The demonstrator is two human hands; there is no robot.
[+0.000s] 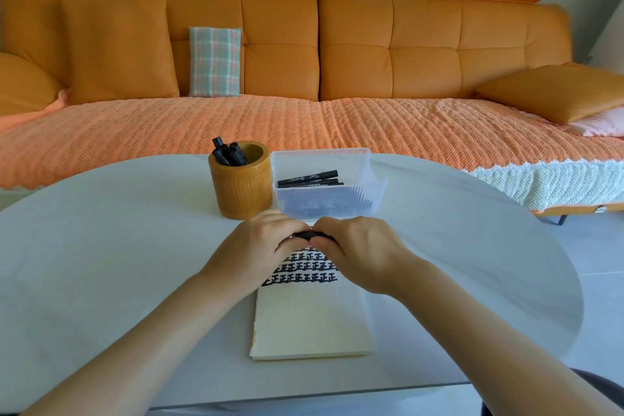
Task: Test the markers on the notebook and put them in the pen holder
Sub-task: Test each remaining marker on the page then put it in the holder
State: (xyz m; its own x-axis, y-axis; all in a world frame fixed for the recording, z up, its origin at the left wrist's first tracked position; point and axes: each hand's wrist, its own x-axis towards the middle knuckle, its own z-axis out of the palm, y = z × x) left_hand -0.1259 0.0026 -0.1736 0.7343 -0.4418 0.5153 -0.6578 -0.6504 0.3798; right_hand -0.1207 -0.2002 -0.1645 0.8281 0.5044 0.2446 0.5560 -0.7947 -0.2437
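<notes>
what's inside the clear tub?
Black markers lying flat in the tub; a few show above the front wall. Lower ones blur behind the ribbed plastic, count unclear.

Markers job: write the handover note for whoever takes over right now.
Left hand and right hand both grip one black marker over the top end of the notebook.
The notebook lies flat on the table, with rows of test marks on it.
Done: a few markers stand in the pen holder.
Left: this one, then the loose markers in the clear tub.
</notes>
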